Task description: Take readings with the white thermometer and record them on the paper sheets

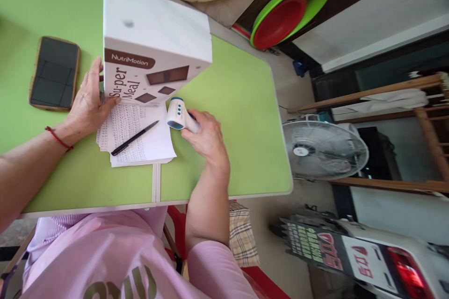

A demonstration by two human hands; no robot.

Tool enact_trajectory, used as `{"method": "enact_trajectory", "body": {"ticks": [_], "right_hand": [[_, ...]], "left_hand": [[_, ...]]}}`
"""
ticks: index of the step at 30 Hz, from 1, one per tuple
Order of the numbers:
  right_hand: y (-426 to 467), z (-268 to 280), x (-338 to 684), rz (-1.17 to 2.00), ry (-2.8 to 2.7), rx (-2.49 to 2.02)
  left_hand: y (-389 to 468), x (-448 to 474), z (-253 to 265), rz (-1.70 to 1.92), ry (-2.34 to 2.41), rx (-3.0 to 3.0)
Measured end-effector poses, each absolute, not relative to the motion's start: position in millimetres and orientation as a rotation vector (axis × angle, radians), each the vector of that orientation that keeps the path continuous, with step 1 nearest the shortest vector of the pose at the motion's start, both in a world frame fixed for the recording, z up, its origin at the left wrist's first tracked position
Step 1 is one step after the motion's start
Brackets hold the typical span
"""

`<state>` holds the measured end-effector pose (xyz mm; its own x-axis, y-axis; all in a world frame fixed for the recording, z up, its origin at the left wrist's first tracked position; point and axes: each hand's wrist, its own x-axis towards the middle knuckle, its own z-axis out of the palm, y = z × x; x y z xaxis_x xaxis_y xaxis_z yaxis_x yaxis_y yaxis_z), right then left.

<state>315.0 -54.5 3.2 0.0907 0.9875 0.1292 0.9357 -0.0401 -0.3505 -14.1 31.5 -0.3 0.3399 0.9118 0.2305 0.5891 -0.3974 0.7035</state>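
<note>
On the green surface (245,126), a white box (157,39) stands with its printed face turned toward the person, its near lower edge over the far part of some papers (157,142). Whether it rests on them or is held just above, I cannot tell. The left hand (87,103) holds the box at its lower left edge, thumb on the front and the other fingers set wide along the side, partly hidden. The right hand (208,138) has its fingers wrapped around the handle of a thermometer (178,114), display end facing the person, nose pointing away, just beside the papers and near the box's lower right corner.

For a good hold, the left thumb should press lightly against the spread fingers, so that the box neither tips nor skids on loose sheets. The right wrist is best kept level and loose, with the thermometer's nose clear of the box and the display readable. A pen (135,138) lies slantwise on the papers and could roll if they are dragged. The phone (55,73), left of the left hand, deserves some elbow room.
</note>
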Motion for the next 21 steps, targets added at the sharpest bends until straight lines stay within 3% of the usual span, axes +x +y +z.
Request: {"method": "enact_trajectory", "body": {"ticks": [4,8,12,16,21], "right_hand": [[-52.9,-4.1,314.0,-0.031,-1.899,-2.097],[-57.0,-0.5,297.3,-0.169,-1.948,-1.872],[-62.0,-0.4,264.9,0.026,-2.225,-1.511],[-63.8,-0.7,250.9,0.122,-2.357,-1.445],[-67.1,3.6,250.4,0.437,-1.924,-1.332]], "left_hand": [[29.1,-13.5,3.8,0.807,1.339,2.087],[24.5,-7.8,4.6,0.709,1.401,2.103],[23.4,-6.1,0.3,0.631,1.42,2.165],[25.7,-9.9,0.9,0.604,1.385,2.149],[26.7,-10.1,4.1,0.562,1.309,2.168]]}}
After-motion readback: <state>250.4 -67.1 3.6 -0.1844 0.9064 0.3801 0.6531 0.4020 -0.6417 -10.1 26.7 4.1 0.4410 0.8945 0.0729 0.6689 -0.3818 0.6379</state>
